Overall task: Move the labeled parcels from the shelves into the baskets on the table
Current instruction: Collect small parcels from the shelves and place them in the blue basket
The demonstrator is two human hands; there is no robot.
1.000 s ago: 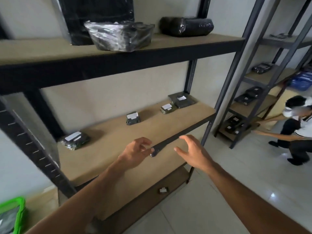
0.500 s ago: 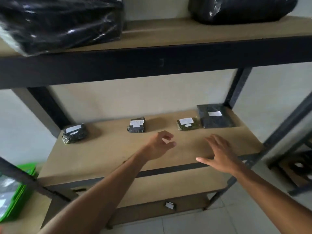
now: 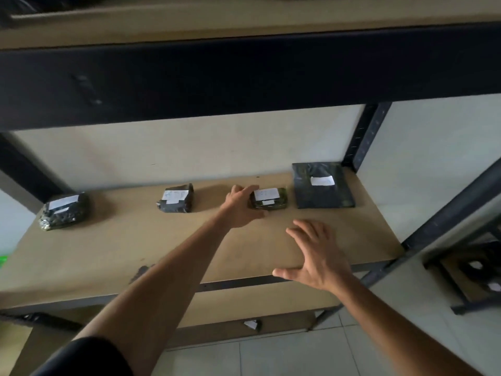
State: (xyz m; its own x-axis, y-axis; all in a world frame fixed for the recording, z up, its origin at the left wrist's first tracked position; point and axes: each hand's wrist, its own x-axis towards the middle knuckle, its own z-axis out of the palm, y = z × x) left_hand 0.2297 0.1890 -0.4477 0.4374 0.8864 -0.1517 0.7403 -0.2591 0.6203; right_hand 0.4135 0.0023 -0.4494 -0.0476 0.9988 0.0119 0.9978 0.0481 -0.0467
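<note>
Head view, looking down at a middle shelf (image 3: 189, 248) of a dark metal rack with tan boards. Four labeled parcels are sitting along the back of the board, each with a white label facing up. From the left: a bubble-wrapped dark parcel (image 3: 63, 210) near the left end, a small dark parcel (image 3: 176, 198) well apart from it, a small green-tinted parcel (image 3: 269, 198) right of centre, and a flat black mailer (image 3: 322, 185) just beside that one, lying in the back right corner by the rack post (image 3: 366, 137).

The left hand (image 3: 241, 207) is reaching in over the board and touching the green-tinted parcel at its left end – fingers are curving over the top left edge, thumb is lying along the front near its lower corner. Grip looks like it is just closing around the parcel; the parcel is sitting flat on the board, not lifted.

The right hand (image 3: 315, 256) is hovering over the front right part of the board with fingers spread and relaxed, thumb out to the left, holding nothing – palm down, near the front rail. Cannot tell whether it is touching the wood.

An upper shelf (image 3: 244, 25) is crossing the top of the view, blurred. Below, a lower board is showing a small dark item with a white label (image 3: 252, 324). A second rack (image 3: 477, 270) is standing at the right edge on the pale tiled floor (image 3: 298, 354). A bit of bright green (image 3: 3, 260) is showing at the far left edge; too little is visible to say what it is.
</note>
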